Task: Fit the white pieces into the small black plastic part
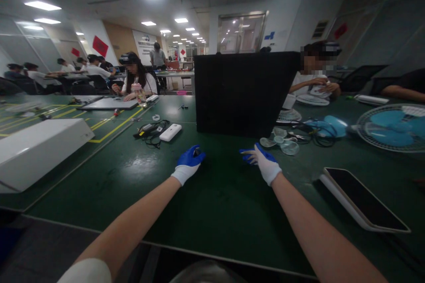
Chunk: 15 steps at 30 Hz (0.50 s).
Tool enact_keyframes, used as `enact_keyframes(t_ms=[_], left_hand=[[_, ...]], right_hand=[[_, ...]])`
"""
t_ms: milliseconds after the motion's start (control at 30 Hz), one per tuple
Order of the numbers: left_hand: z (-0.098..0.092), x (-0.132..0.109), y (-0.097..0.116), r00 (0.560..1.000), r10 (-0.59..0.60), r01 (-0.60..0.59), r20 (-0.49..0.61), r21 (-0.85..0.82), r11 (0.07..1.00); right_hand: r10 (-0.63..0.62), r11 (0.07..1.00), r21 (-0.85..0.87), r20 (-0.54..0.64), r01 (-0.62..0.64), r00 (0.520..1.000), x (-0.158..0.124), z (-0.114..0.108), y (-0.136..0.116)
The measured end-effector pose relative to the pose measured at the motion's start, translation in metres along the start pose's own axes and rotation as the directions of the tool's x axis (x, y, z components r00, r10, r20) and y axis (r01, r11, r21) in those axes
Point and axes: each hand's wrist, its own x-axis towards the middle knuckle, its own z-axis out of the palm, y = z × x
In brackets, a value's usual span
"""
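Both my hands wear white gloves with blue palms and rest on the dark green table (212,203). My left hand (188,163) is curled shut around a small dark thing I cannot make out. My right hand (262,161) lies a little to the right of it, fingers loosely together and pointing left, with nothing seen in it. A black upright panel (244,93) stands just beyond both hands.
A phone in a white case (363,203) lies at the right. Clear fan blades (282,141), cables, a blue fan part (332,126) and a caged fan (392,128) are behind it. A white box (36,150), a power bank (170,132). Other people work at the tables.
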Motion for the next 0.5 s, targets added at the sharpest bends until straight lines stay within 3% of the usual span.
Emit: enact_keyframes(t_ms=[100, 200, 333, 500], left_hand=[[0.042, -0.005, 0.037, 0.991, 0.092, -0.089, 0.093, -0.044, 0.995], [0.069, -0.017, 0.07, 0.97, 0.16, -0.151, 0.182, -0.062, 0.987], [0.083, -0.028, 0.097, 0.951, 0.193, -0.181, 0.24, -0.073, 0.981], [0.084, -0.029, 0.1, 0.958, 0.159, -0.142, 0.239, -0.084, 0.986]], right_hand=[[-0.01, 1.0, 0.021, -0.01, 0.011, 1.0, -0.003, 0.001, 0.0], [-0.001, 1.0, 0.022, -0.01, 0.001, 1.0, 0.0, 0.001, 0.003], [0.025, 0.999, 0.045, -0.043, -0.023, 0.999, 0.004, 0.003, 0.007], [0.002, 0.998, 0.062, -0.073, 0.002, 0.997, 0.0, 0.008, 0.003]])
